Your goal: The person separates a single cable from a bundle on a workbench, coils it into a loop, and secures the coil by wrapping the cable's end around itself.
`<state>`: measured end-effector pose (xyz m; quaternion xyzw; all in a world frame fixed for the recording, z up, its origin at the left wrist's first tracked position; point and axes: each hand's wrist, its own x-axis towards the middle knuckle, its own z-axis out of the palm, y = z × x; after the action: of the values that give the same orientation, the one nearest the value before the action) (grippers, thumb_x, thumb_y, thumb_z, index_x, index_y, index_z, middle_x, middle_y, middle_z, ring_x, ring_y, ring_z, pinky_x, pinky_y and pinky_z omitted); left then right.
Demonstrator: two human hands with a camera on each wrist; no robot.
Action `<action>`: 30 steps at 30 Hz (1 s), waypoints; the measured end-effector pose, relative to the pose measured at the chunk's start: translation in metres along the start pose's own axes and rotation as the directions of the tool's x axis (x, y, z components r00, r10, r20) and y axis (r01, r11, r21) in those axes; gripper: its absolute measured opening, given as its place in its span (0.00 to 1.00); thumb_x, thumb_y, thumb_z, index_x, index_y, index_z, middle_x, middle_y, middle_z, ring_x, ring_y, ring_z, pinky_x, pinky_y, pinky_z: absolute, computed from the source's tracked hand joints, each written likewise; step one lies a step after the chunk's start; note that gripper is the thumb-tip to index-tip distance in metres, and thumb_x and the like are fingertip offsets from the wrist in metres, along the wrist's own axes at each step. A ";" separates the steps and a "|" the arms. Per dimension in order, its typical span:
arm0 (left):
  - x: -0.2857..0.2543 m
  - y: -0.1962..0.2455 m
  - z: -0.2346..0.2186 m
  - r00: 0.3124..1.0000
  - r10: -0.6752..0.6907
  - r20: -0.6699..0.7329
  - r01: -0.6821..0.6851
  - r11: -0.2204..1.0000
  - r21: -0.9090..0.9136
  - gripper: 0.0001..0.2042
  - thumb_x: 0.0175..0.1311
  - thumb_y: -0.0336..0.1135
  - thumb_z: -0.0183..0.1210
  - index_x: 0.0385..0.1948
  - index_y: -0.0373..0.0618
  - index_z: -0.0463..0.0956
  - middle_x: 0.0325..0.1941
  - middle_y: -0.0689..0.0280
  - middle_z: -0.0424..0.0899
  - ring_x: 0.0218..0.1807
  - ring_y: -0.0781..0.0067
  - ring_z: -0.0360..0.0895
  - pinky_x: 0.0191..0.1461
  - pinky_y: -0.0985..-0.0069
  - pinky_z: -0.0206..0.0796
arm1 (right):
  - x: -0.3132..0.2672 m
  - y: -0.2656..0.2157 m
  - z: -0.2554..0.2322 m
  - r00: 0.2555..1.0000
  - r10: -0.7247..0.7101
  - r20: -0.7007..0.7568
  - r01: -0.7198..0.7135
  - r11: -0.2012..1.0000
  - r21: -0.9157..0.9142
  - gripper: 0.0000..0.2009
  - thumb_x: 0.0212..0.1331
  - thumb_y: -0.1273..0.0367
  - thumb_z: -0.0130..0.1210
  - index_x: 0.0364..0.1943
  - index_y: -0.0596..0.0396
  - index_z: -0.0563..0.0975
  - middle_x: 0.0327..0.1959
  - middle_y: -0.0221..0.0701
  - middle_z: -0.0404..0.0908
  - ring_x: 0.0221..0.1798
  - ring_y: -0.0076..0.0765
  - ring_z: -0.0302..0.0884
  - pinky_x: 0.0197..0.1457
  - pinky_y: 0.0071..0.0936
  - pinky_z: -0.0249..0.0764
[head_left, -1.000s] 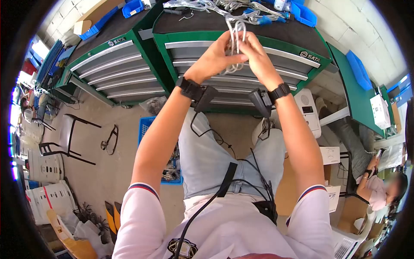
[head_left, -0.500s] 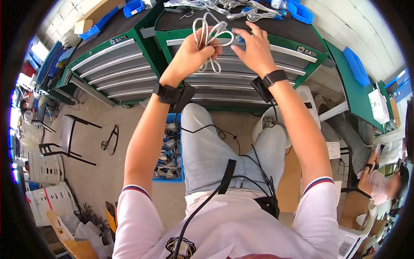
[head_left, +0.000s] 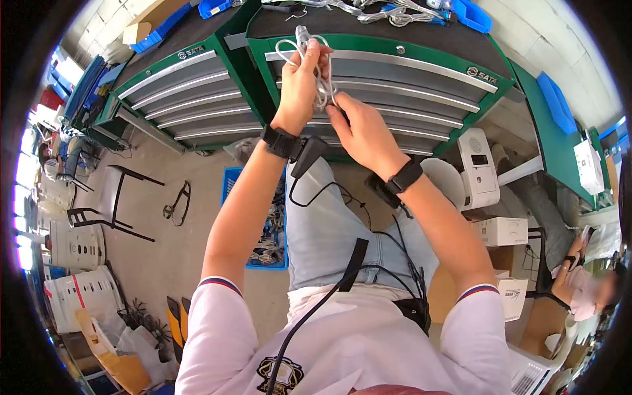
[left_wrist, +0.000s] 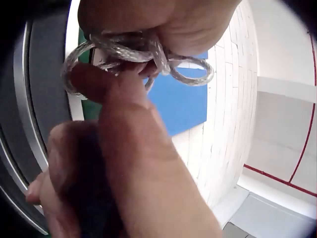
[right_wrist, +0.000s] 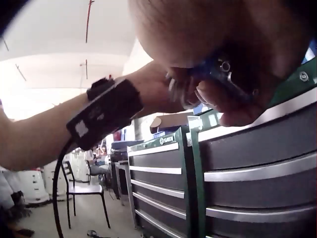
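A coiled grey-silver cable (head_left: 322, 89) hangs in front of the tool cabinet, its loops bunched together. My left hand (head_left: 299, 89) grips the bunch, thumb across the loops. Lower and to the right, my right hand (head_left: 365, 131) meets the bottom of the coil with thumb and fingers drawn together. In the right wrist view, that hand pinches the cable's blue plug (right_wrist: 218, 69), whose metal screws show. Loops of the cable (left_wrist: 119, 49) stick out on both sides in the left wrist view, with fingers close beneath them.
Two green-and-grey drawer cabinets (head_left: 368, 62) stand ahead, with more cable bundles (head_left: 401, 16) and a blue bin (head_left: 473, 14) on top. A blue basket (head_left: 266, 266) of cables sits on the floor by the left leg. A chair (head_left: 112, 191) is at left; another person (head_left: 582, 289) sits at right.
The right hand came away from the coil, then moved down to its lower end, where it pinches the plug. The left hand kept its grip, shifting left, then slightly right, and the coil looks narrower.
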<state>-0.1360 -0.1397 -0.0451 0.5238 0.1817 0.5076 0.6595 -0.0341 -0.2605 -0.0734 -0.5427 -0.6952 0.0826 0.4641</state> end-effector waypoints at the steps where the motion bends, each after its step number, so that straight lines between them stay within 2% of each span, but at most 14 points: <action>1: -0.002 -0.001 0.002 0.999 -0.040 -0.031 0.040 0.999 -0.008 0.17 0.77 0.49 0.50 0.41 0.43 0.76 0.31 0.70 0.74 0.33 0.78 0.75 0.38 0.80 0.70 | -0.001 0.001 -0.001 0.999 -0.025 -0.040 0.023 0.999 -0.034 0.10 0.68 0.67 0.52 0.38 0.61 0.70 0.30 0.50 0.77 0.35 0.65 0.73 0.36 0.51 0.66; 3: -0.003 -0.003 0.004 0.997 -0.072 -0.002 0.071 0.991 -0.112 0.17 0.77 0.49 0.49 0.46 0.43 0.74 0.32 0.69 0.75 0.35 0.75 0.76 0.40 0.78 0.72 | -0.005 0.003 -0.001 0.996 -0.046 -0.078 0.041 0.997 -0.063 0.10 0.67 0.67 0.53 0.37 0.61 0.70 0.31 0.50 0.77 0.35 0.65 0.75 0.37 0.53 0.67; 5: -0.004 -0.005 0.003 0.996 -0.076 0.053 0.085 0.979 -0.185 0.18 0.79 0.47 0.46 0.59 0.44 0.67 0.35 0.67 0.75 0.38 0.71 0.76 0.46 0.71 0.73 | -0.008 0.006 -0.005 0.994 0.098 -0.051 -0.098 0.995 -0.007 0.14 0.62 0.64 0.59 0.35 0.61 0.70 0.27 0.47 0.76 0.33 0.61 0.75 0.38 0.50 0.69; 8: -0.008 -0.015 0.001 0.990 -0.096 0.098 0.115 0.972 -0.206 0.20 0.79 0.47 0.46 0.60 0.42 0.66 0.34 0.69 0.71 0.39 0.73 0.73 0.46 0.72 0.72 | -0.007 -0.004 -0.016 0.969 0.242 -0.058 -0.242 0.970 0.006 0.19 0.56 0.62 0.66 0.38 0.61 0.69 0.30 0.47 0.75 0.35 0.55 0.76 0.38 0.44 0.70; 12: -0.015 -0.012 0.008 0.968 -0.135 0.213 0.171 0.972 -0.160 0.23 0.78 0.52 0.45 0.57 0.38 0.68 0.31 0.73 0.62 0.35 0.76 0.63 0.40 0.80 0.64 | -0.006 0.020 -0.010 0.979 0.173 -0.105 -0.173 0.985 0.000 0.26 0.55 0.62 0.68 0.48 0.63 0.66 0.44 0.47 0.75 0.44 0.47 0.79 0.43 0.37 0.75; 14: -0.012 -0.017 0.008 0.968 -0.119 0.223 0.156 0.974 -0.161 0.23 0.78 0.52 0.44 0.55 0.39 0.69 0.31 0.73 0.62 0.36 0.77 0.64 0.40 0.80 0.64 | -0.006 0.028 -0.009 0.944 0.282 0.174 -0.330 0.756 0.565 0.35 0.57 0.61 0.67 0.60 0.65 0.60 0.58 0.48 0.68 0.57 0.48 0.76 0.53 0.36 0.77; 15: -0.010 -0.017 0.008 0.968 -0.097 0.229 0.137 0.977 -0.165 0.23 0.78 0.53 0.44 0.54 0.39 0.69 0.31 0.73 0.62 0.36 0.77 0.65 0.40 0.80 0.64 | -0.003 0.031 -0.013 0.924 0.287 0.253 -0.383 0.710 0.591 0.42 0.56 0.59 0.69 0.68 0.60 0.55 0.65 0.42 0.61 0.62 0.39 0.71 0.61 0.35 0.73; 16: -0.010 -0.018 0.006 0.969 -0.077 0.233 0.119 0.978 -0.169 0.23 0.78 0.54 0.44 0.53 0.40 0.70 0.31 0.73 0.63 0.36 0.77 0.65 0.40 0.80 0.64 | -0.004 0.031 -0.012 0.923 0.287 0.256 -0.384 0.708 0.593 0.42 0.56 0.59 0.69 0.68 0.60 0.55 0.65 0.42 0.61 0.62 0.39 0.71 0.61 0.35 0.73; 18: -0.015 -0.021 0.010 0.970 -0.116 0.212 0.153 0.975 -0.164 0.22 0.77 0.54 0.46 0.51 0.40 0.71 0.33 0.72 0.66 0.38 0.77 0.67 0.41 0.79 0.65 | -0.005 0.027 -0.009 0.977 0.209 0.037 -0.212 0.945 0.250 0.43 0.59 0.58 0.67 0.71 0.58 0.52 0.68 0.41 0.60 0.62 0.39 0.72 0.60 0.34 0.73; 20: -0.020 -0.020 0.013 0.969 -0.151 0.197 0.184 0.970 -0.160 0.21 0.77 0.54 0.47 0.48 0.41 0.72 0.34 0.71 0.69 0.40 0.77 0.69 0.42 0.78 0.66 | -0.002 0.024 -0.012 0.991 0.134 -0.003 -0.128 0.953 0.274 0.42 0.60 0.58 0.66 0.72 0.56 0.54 0.65 0.39 0.67 0.56 0.36 0.76 0.57 0.30 0.74; 22: -0.025 -0.017 0.010 0.973 -0.166 0.162 0.173 0.985 -0.030 0.18 0.75 0.51 0.51 0.38 0.43 0.73 0.36 0.68 0.74 0.42 0.76 0.72 0.47 0.77 0.67 | 0.002 0.023 -0.020 0.952 0.256 0.171 -0.302 0.885 0.355 0.35 0.55 0.55 0.69 0.59 0.66 0.69 0.49 0.45 0.81 0.49 0.38 0.82 0.54 0.33 0.76; 23: -0.025 -0.015 0.008 0.980 -0.191 0.059 0.183 0.976 0.115 0.17 0.75 0.47 0.53 0.28 0.45 0.73 0.33 0.66 0.76 0.42 0.73 0.73 0.46 0.77 0.67 | 0.003 0.022 -0.025 0.914 0.294 0.280 -0.351 0.919 0.180 0.24 0.56 0.58 0.67 0.48 0.64 0.77 0.36 0.40 0.85 0.40 0.36 0.84 0.49 0.31 0.76; 26: -0.027 -0.014 0.013 0.989 -0.038 0.143 0.020 0.992 0.122 0.18 0.74 0.43 0.53 0.20 0.46 0.72 0.28 0.66 0.76 0.43 0.69 0.74 0.45 0.74 0.67 | -0.006 0.022 -0.011 0.911 0.288 0.295 -0.379 0.867 0.325 0.18 0.56 0.61 0.65 0.42 0.63 0.78 0.36 0.42 0.84 0.41 0.38 0.83 0.46 0.32 0.75; 30: -0.022 -0.022 0.001 0.942 -0.087 0.325 0.129 0.986 -0.109 0.25 0.76 0.48 0.48 0.13 0.46 0.68 0.24 0.62 0.76 0.45 0.63 0.76 0.48 0.70 0.69 | -0.003 0.019 -0.008 0.941 0.227 0.252 -0.308 0.883 0.354 0.18 0.53 0.63 0.64 0.41 0.63 0.76 0.35 0.43 0.83 0.38 0.41 0.81 0.46 0.33 0.74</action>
<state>-0.1335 -0.1575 -0.0697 0.5446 0.0678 0.3899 0.7395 -0.0156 -0.2587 -0.0823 -0.5194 -0.6267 0.3371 0.4731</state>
